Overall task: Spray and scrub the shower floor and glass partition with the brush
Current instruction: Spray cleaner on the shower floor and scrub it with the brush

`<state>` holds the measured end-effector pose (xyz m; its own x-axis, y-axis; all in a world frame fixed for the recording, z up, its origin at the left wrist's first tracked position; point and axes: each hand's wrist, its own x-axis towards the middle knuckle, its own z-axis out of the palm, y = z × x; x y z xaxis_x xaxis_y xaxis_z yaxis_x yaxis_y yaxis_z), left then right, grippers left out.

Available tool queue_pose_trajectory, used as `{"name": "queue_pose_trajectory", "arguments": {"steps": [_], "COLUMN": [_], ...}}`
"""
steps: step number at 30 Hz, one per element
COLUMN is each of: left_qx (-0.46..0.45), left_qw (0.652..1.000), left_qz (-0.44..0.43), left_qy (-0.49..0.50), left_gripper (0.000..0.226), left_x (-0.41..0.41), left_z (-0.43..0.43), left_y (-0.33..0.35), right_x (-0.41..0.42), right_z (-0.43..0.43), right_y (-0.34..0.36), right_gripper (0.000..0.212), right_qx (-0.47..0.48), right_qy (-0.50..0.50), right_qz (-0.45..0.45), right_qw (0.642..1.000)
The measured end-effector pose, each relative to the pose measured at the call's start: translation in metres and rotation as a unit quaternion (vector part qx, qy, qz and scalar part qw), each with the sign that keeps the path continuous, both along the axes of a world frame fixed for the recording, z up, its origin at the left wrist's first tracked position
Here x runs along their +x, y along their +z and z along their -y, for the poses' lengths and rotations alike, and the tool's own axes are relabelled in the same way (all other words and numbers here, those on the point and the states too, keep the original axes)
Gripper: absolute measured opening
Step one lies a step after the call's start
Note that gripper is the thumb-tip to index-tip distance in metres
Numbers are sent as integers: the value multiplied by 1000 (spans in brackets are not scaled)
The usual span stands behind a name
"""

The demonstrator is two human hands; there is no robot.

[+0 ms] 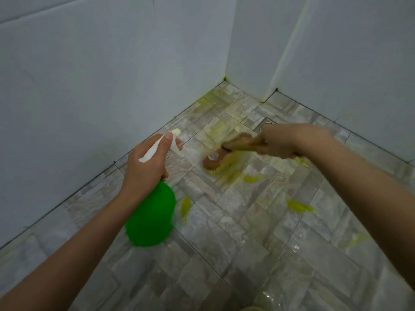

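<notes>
My left hand (146, 164) grips the white trigger head of a green spray bottle (151, 217), its nozzle aimed toward the floor near the wall. My right hand (278, 141) grips the handle of a brown brush (215, 161) with yellow bristles. The brush head presses on the grey tiled shower floor (235, 221) between my hands and is blurred by motion. Yellow-green cleaner streaks lie on the tiles around the brush. No glass partition can be made out.
White tiled walls (89, 86) meet at a corner (225, 78) straight ahead, with a second wall step (267, 97) to the right. A metal floor drain (267, 124) lies just behind my right hand. The wet floor stretches toward me.
</notes>
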<state>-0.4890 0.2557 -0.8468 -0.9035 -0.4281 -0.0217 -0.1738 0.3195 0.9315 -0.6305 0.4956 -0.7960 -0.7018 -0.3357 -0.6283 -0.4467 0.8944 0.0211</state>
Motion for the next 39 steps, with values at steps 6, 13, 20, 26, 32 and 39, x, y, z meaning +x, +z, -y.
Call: {"name": "queue_pose_trajectory", "arguments": {"steps": [6,13,20,26,32,39], "left_qx": [36,22,16,8,-2,16], "left_qw": [999,999,999,998,996,995], "left_qz": [-13,-21,-14,-16,-16,-35], "left_qy": [24,37,45,62,89,96], "left_gripper": [33,34,40,30,33,34], "left_x": [2,8,14,21,28,36], "left_z": [14,21,28,39,49,59], "left_y": [2,7,4,5,7,5], "right_x": [-5,-28,-40,-26,-37,-39], "right_z": [35,44,72,102,103,116], "right_y": [-23,-12,-23,-16,-7,-55], "right_gripper": [42,31,50,29,33,43], "right_qx": [-91,22,-108,-34,-48,-165], "right_qy": [62,34,46,94,39,140], "right_qz": [-45,-56,-52,-68,-34,-91], "right_qw": [993,998,992,993,998,972]}}
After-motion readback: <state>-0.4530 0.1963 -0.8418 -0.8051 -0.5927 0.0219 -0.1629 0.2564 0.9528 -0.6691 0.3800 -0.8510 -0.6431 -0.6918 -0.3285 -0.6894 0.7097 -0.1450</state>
